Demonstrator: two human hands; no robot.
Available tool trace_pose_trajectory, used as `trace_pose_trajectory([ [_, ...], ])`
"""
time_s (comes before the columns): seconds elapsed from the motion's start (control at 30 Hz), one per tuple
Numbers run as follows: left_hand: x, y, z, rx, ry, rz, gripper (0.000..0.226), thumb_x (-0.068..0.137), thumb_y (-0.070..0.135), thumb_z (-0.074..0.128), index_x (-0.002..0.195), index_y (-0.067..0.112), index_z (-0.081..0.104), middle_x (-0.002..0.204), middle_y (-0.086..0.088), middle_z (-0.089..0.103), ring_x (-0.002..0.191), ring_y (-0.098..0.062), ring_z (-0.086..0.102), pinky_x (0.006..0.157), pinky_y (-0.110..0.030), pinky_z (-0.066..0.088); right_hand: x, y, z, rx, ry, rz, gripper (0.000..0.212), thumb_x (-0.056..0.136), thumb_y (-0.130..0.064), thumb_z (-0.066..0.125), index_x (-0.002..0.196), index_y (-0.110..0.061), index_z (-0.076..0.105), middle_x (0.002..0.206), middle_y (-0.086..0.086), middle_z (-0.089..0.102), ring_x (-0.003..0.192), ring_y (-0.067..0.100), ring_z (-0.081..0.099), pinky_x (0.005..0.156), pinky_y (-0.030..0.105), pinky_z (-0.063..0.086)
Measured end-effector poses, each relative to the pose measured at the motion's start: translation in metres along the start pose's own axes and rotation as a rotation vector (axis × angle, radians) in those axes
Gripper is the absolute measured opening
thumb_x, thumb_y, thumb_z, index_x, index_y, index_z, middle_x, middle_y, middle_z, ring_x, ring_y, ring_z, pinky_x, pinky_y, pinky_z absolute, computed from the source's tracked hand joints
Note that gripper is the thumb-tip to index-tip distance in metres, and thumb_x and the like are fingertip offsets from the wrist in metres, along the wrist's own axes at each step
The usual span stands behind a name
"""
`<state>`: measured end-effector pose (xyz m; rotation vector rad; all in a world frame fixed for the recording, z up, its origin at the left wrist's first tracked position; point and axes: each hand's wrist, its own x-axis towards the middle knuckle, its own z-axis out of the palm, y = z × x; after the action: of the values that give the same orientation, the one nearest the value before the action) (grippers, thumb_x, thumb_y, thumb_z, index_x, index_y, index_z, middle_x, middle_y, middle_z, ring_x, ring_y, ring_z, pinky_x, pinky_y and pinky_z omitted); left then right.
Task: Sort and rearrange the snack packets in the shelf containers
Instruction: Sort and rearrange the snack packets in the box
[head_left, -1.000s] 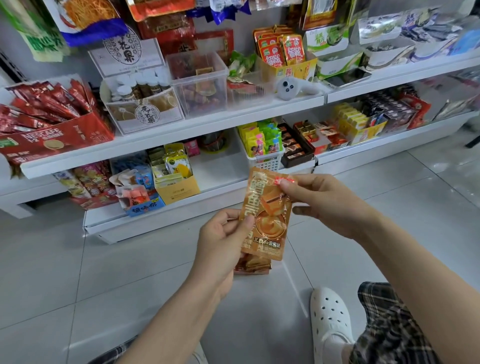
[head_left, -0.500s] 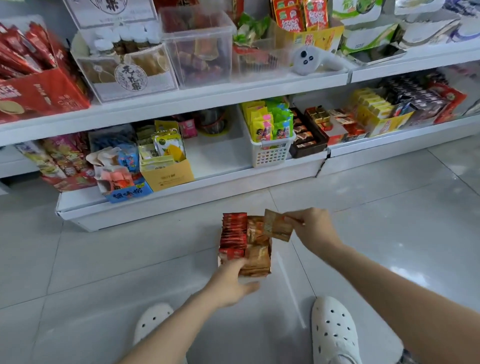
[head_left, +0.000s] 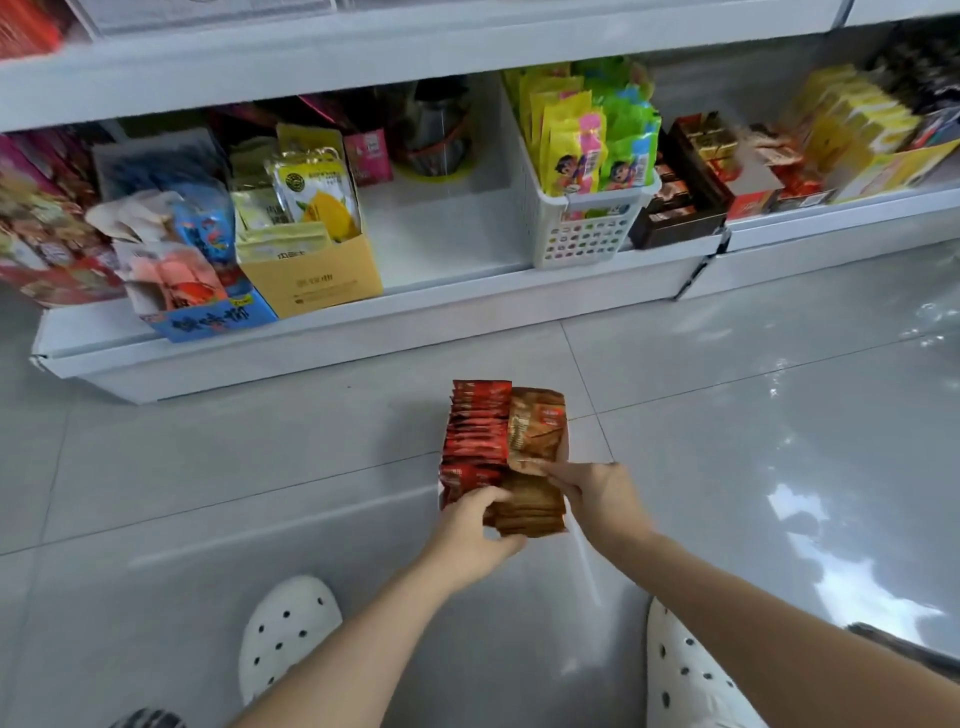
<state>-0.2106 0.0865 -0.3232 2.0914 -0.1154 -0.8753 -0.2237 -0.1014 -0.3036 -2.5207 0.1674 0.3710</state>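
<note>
2 rows of packets are standing on edge in the clear container on the floor, just in front of the bottom shelf: red packets along the left side, brown packets along the right.

Your left hand is curling over the near left corner of the container, fingers on the packet tops at the seam between the 2 rows. I cannot tell whether it is gripping a packet or only bracing. Your right hand is pinching the brown packet you are slotting in, about halfway along the right row.

My read: you are filing 1 brown packet into its row.
- Keep parting the row with the left fingers so the gap is staying open.
- Be pushing the packet straight down, upright, face matching its neighbours.
- Watch the far brown packets; they are looking tilted and looser than the red ones, so be squaring them against the far edge after seating.

Versus 0.5 s ago: the brown packet is no longer held up above the far right corner; it is now down in the row. Your left hand has moved from the near edge up onto the packet tops. Your head is dipping, so the upper shelf has dropped out of view.
</note>
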Motion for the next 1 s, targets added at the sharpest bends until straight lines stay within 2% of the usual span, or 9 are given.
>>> trace_pose_trajectory([
  [0.13, 0.000, -0.005, -0.001, -0.147, 0.037, -0.032, 0.053, 0.076, 0.007, 0.079, 0.119, 0.026, 0.053, 0.118, 0.003, 0.058, 0.105, -0.008, 0.060, 0.087, -0.014, 0.049, 0.004, -0.003, 0.003, -0.182, -0.169, 0.050, 0.029, 0.101, -0.029, 0.045, 0.122, -0.027, 0.064, 0.105, 0.007, 0.066, 0.092, 0.025, 0.062, 0.076, 0.028, 0.049],
  [0.27, 0.001, -0.002, 0.001, -0.161, 0.050, 0.006, 0.074, 0.077, 0.001, 0.077, 0.137, 0.024, 0.039, 0.116, -0.001, 0.049, 0.097, -0.011, 0.061, 0.080, -0.019, 0.053, 0.003, -0.011, -0.001, -0.365, -0.121, -0.027, 0.030, 0.095, -0.017, 0.050, 0.122, -0.026, 0.058, 0.103, 0.005, 0.065, 0.095, 0.025, 0.060, 0.070, 0.027, 0.041],
  [0.37, 0.004, 0.003, 0.002, -0.105, 0.040, 0.021, 0.081, 0.077, 0.009, 0.078, 0.142, 0.031, 0.035, 0.124, -0.003, 0.043, 0.105, -0.014, 0.058, 0.087, -0.023, 0.053, 0.003, -0.009, -0.007, -0.386, -0.061, -0.077, 0.034, 0.094, -0.010, 0.049, 0.124, -0.022, 0.058, 0.105, 0.006, 0.064, 0.098, 0.026, 0.058, 0.073, 0.030, 0.043],
  [0.5, 0.006, 0.007, 0.003, 0.039, 0.035, 0.037, 0.077, 0.078, 0.023, 0.073, 0.140, 0.044, 0.032, 0.124, 0.002, 0.033, 0.111, -0.018, 0.054, 0.095, -0.036, 0.052, 0.009, -0.002, -0.005, -0.389, -0.118, -0.109, 0.039, 0.092, -0.005, 0.049, 0.127, -0.018, 0.057, 0.117, 0.005, 0.059, 0.107, 0.027, 0.056, 0.081, 0.034, 0.049],
  [0.63, 0.006, 0.017, -0.001, 0.293, 0.134, 0.164, 0.066, 0.083, 0.024, 0.069, 0.142, 0.028, 0.040, 0.125, 0.007, 0.028, 0.115, -0.013, 0.044, 0.101, -0.032, 0.044, 0.009, -0.001, 0.010, -0.375, -0.132, -0.081, 0.030, 0.096, -0.015, 0.045, 0.122, -0.018, 0.057, 0.115, 0.003, 0.062, 0.106, 0.024, 0.053, 0.085, 0.030, 0.043],
  [0.7, 0.008, 0.022, -0.003, 0.355, 0.104, 0.225, 0.065, 0.084, 0.024, 0.069, 0.143, 0.023, 0.041, 0.137, 0.010, 0.031, 0.125, -0.012, 0.038, 0.105, -0.033, 0.041, 0.011, 0.000, 0.008, -0.376, -0.107, -0.062, 0.029, 0.100, -0.021, 0.038, 0.118, -0.020, 0.061, 0.107, 0.005, 0.065, 0.104, 0.024, 0.054, 0.086, 0.032, 0.040],
  [0.8, 0.011, 0.027, -0.005, 0.490, 0.009, 0.198, 0.062, 0.090, 0.028, 0.063, 0.146, 0.022, 0.038, 0.150, 0.014, 0.033, 0.128, -0.015, 0.033, 0.108, -0.034, 0.037, 0.018, 0.008, -0.004, -0.227, -0.043, 0.021, 0.029, 0.098, -0.020, 0.041, 0.110, -0.021, 0.067, 0.101, 0.006, 0.068, 0.102, 0.027, 0.057, 0.086, 0.035, 0.043],
  [0.9, 0.012, 0.027, -0.004, 0.500, -0.031, 0.176, 0.056, 0.093, 0.028, 0.058, 0.146, 0.025, 0.040, 0.153, 0.016, 0.030, 0.133, -0.014, 0.035, 0.109, -0.033, 0.037, 0.036, 0.016, -0.014, -0.161, 0.070, 0.062, 0.030, 0.095, -0.016, 0.044, 0.118, -0.019, 0.065, 0.115, 0.004, 0.066, 0.108, 0.028, 0.057, 0.090, 0.038, 0.046],
  [1.0, 0.012, 0.028, -0.004, 0.455, -0.082, 0.176, 0.054, 0.094, 0.026, 0.056, 0.145, 0.027, 0.041, 0.153, 0.017, 0.030, 0.136, -0.012, 0.036, 0.110, -0.029, 0.036, 0.054, 0.014, -0.017, -0.250, 0.007, 0.054, 0.037, 0.097, -0.021, 0.045, 0.134, -0.023, 0.054, 0.132, 0.001, 0.057, 0.121, 0.026, 0.049, 0.098, 0.038, 0.041],
])
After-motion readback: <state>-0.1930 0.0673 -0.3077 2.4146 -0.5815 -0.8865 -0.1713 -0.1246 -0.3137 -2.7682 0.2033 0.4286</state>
